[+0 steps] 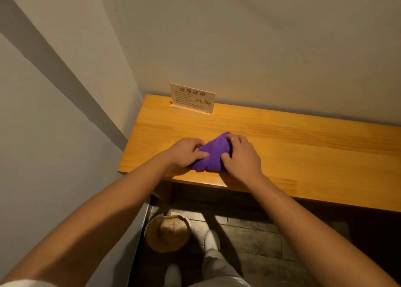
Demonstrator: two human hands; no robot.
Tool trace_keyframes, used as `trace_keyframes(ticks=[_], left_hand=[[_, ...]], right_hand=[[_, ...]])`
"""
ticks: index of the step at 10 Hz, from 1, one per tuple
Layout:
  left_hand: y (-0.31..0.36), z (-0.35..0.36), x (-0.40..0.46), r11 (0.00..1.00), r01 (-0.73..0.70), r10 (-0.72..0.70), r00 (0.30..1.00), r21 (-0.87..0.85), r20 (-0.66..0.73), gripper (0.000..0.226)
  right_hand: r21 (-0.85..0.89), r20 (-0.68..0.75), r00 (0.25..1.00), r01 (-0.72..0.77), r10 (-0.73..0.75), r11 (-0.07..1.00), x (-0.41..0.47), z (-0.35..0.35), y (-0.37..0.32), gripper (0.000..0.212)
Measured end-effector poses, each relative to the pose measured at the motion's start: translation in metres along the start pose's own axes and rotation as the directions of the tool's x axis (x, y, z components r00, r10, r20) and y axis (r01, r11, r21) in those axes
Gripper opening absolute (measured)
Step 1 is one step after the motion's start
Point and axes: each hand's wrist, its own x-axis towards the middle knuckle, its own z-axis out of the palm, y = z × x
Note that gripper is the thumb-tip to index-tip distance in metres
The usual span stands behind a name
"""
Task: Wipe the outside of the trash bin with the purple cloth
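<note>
A bunched purple cloth (213, 154) lies on the wooden table (303, 156) near its front edge. My left hand (186, 153) grips the cloth's left side and my right hand (242, 156) grips its right side, fingers curled into the fabric. The trash bin (167, 232), a small round tan bin with something pale inside, stands on the floor below the table's left end, against the wall.
A small upright sign card (192, 99) stands at the back of the table by the wall. Grey walls close in on the left and behind. My feet in white shoes (211, 239) stand on the dark tiled floor beside the bin.
</note>
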Motion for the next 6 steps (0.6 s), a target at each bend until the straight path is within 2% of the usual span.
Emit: trace_keyframes(ticks=[1, 2, 3, 4, 5, 6], left_hand=[[-0.002, 0.007, -0.006, 0.999, 0.027, -0.023, 0.987, 0.027, -0.161, 0.022], [-0.005, 0.006, -0.014, 0.991, -0.012, -0.022, 0.968, -0.133, -0.249, 0.024], [-0.012, 0.005, -0.017, 0.999, -0.046, 0.044, 0.941, 0.002, -0.335, 0.026], [-0.02, 0.011, -0.019, 0.981, 0.031, 0.035, 0.943, 0.19, -0.33, 0.029], [-0.018, 0.012, -0.019, 0.974, 0.065, 0.011, 0.944, 0.218, -0.328, 0.032], [-0.008, -0.006, -0.023, 0.968, 0.012, 0.096, 0.907, 0.252, -0.411, 0.057]], right_hand=[[-0.116, 0.119, 0.993, 0.022, -0.008, 0.993, 0.0, 0.0, 0.001, 0.081], [-0.22, 0.206, 0.977, 0.096, -0.05, 0.971, 0.003, -0.007, 0.0, 0.089], [-0.329, 0.133, 0.989, 0.106, -0.065, 0.938, 0.016, -0.01, -0.002, 0.065], [-0.384, 0.128, 0.991, 0.087, -0.041, 0.919, 0.014, -0.007, -0.012, 0.062], [-0.402, 0.193, 0.981, 0.087, -0.008, 0.912, 0.012, -0.013, -0.015, 0.072], [-0.293, 0.279, 0.957, 0.004, 0.082, 0.956, 0.014, -0.051, -0.021, 0.088]])
